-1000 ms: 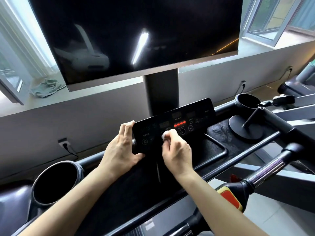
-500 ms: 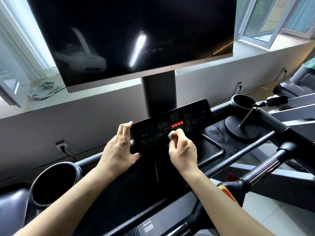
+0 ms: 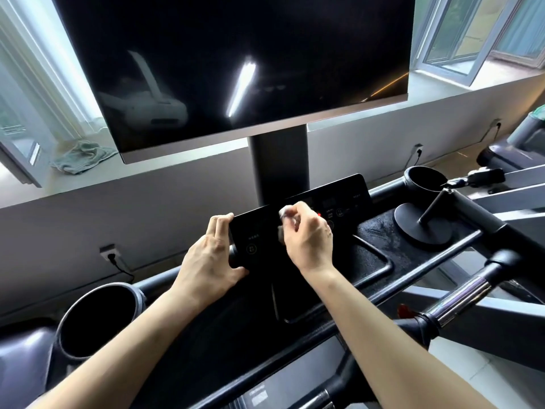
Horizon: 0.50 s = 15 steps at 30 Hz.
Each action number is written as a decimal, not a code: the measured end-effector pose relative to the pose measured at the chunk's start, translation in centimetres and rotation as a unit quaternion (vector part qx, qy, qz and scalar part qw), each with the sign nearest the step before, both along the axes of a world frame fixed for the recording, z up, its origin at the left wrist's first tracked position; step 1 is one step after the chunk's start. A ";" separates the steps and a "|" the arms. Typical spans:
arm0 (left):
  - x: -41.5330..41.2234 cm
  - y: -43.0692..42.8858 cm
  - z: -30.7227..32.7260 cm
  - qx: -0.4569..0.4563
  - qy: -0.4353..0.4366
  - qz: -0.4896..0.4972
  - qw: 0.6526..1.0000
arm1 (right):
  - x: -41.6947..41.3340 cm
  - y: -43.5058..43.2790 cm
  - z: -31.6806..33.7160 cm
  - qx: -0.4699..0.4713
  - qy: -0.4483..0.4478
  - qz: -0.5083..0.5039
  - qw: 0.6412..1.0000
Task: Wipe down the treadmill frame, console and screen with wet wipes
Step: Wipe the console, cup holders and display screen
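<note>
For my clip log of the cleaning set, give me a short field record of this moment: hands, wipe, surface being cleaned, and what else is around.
activity: wiping the treadmill control panel
right hand: pinches a bunched white wet wipe against the panel's middle
left hand: holds the panel's left edge
screen: dark, above the panel on a post, untouched
cup holders: one near left, one far right
windowsill: crumpled cloth lies on it
</note>
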State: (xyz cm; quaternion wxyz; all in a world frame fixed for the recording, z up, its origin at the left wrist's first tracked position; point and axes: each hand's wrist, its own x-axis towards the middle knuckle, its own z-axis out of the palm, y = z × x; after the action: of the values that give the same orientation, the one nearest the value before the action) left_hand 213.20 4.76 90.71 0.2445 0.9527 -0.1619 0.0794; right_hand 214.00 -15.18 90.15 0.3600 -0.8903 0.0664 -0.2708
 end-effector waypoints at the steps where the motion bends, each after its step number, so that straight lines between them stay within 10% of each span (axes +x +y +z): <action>1: 0.0 0.0 0.0 0.002 0.001 0.000 1.000 | 0.3 0.3 0.2 0.009 -0.005 -0.011 1.000; 9: 0.1 0.1 0.0 0.009 -0.007 -0.004 1.000 | -1.1 5.4 0.6 -0.058 -0.026 0.240 0.969; 15: 0.0 -0.1 0.7 0.031 -0.011 0.000 0.999 | 2.1 -0.8 1.0 0.001 -0.010 0.078 0.997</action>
State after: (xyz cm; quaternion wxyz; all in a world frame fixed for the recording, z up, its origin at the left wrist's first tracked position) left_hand 213.17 4.67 91.40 0.2126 0.9589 -0.1675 0.0851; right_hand 216.12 -15.96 91.19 0.3817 -0.8897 -0.0061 -0.2504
